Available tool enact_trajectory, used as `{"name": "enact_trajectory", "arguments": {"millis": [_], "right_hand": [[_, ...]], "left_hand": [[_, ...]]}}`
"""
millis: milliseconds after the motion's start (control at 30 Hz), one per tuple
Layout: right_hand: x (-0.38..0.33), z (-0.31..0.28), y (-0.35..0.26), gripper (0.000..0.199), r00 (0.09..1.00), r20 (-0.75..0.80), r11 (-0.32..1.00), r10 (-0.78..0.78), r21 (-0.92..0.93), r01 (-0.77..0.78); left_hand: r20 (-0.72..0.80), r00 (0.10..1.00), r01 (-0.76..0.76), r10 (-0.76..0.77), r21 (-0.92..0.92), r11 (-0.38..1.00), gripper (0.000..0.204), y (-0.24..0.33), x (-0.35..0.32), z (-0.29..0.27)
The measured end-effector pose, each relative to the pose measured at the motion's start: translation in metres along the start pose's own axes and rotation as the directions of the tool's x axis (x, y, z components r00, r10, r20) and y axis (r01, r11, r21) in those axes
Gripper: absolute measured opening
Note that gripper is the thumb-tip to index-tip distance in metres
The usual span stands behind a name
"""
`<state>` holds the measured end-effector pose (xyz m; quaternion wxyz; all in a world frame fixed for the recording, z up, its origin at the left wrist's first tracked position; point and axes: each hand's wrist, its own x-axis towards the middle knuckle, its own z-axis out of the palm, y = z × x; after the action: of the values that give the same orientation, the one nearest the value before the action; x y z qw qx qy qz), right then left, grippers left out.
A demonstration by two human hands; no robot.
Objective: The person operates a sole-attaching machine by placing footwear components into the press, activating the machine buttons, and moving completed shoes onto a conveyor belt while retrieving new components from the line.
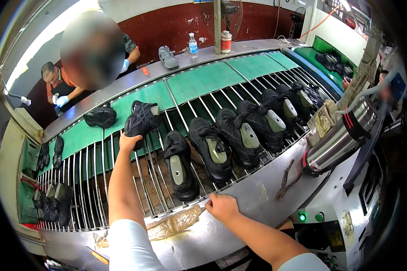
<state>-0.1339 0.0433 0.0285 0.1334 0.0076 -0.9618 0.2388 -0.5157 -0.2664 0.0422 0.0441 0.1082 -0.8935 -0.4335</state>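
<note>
My left hand (129,142) reaches out over the conveyor's metal rods and is closed around the heel end of a black shoe (141,121), tilted, with a grey-green last inside it. My right hand (222,207) is a loose fist at the near metal edge, with nothing visible in it. Just beyond the right hand, a black shoe (188,183) lies on the rods with a last (177,170) in its opening. To its right, several more black shoes on lasts stand in a row, the nearest being another black shoe (212,153).
Green sheets (199,83) cover the conveyor's far half, where a black shoe (100,117) lies. A steel thermos (339,137) stands at the right edge. Beyond are a grey shoe (168,57), a water bottle (193,46) and a red canister (226,42). Co-workers stand at the far left.
</note>
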Motion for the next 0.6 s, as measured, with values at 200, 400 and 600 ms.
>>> {"name": "enact_trajectory", "arguments": {"millis": [200,400,600], "right_hand": [[0.000,0.001,-0.012,0.017,1.000,0.012,1.000,0.011,0.028,-0.011],[-0.007,0.007,-0.014,0.019,0.991,-0.028,0.989,0.132,-0.069,-0.134],[-0.114,0.025,-0.055,0.023,0.866,0.408,0.147,0.288,0.875,-0.461]], "left_hand": [[0.350,0.927,0.356,-0.134,-0.709,0.608,0.056,-0.036,-0.117,-0.064],[0.460,0.887,0.455,-0.035,-0.860,0.231,0.057,-0.094,-0.379,-0.156],[0.567,0.821,0.559,-0.068,-0.774,0.297,0.079,-0.078,-0.639,-0.187]]}}
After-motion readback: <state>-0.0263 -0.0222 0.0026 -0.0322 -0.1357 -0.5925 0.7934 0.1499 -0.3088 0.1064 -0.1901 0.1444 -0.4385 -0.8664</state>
